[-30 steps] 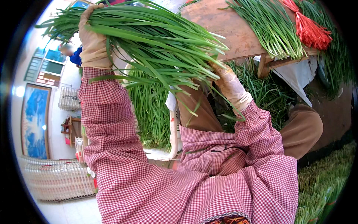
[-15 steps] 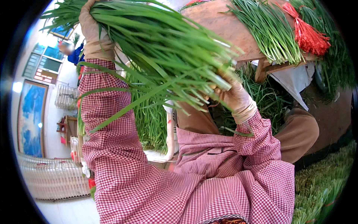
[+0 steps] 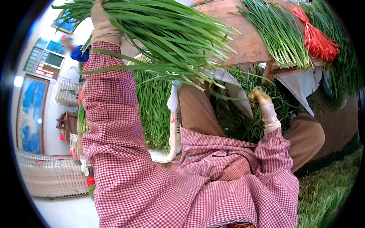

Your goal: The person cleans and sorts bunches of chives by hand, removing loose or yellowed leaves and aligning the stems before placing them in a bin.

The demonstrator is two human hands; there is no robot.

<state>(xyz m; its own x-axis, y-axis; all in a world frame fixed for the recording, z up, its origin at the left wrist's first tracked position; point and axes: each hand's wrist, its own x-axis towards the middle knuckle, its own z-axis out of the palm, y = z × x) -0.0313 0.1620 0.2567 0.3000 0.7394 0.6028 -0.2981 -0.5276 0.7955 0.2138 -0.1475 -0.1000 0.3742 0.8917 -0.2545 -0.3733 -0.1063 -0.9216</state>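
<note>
Raised at the upper left, my gloved left hand is closed round a large bunch of garlic chives, near its leafy end. The pale cut ends point right, and a few loose leaves hang below the bunch. Lower and to the right, apart from the bunch, is my gloved right hand. Its fingers are curled together, with a thin, blurred chive leaf running to the fingertips. The fingers of my left hand are partly hidden by leaves.
Another chive bunch lies on the wooden table, beside red ties. Loose greens lie between my knees. A white crate of chives stands left of my leg. More chives lie at right. Someone in blue is far left.
My right hand has come away from the cut ends of the bunch, moving right and down, with a thin leaf at its fingertips. My left hand still holds the bunch, slightly higher.
</note>
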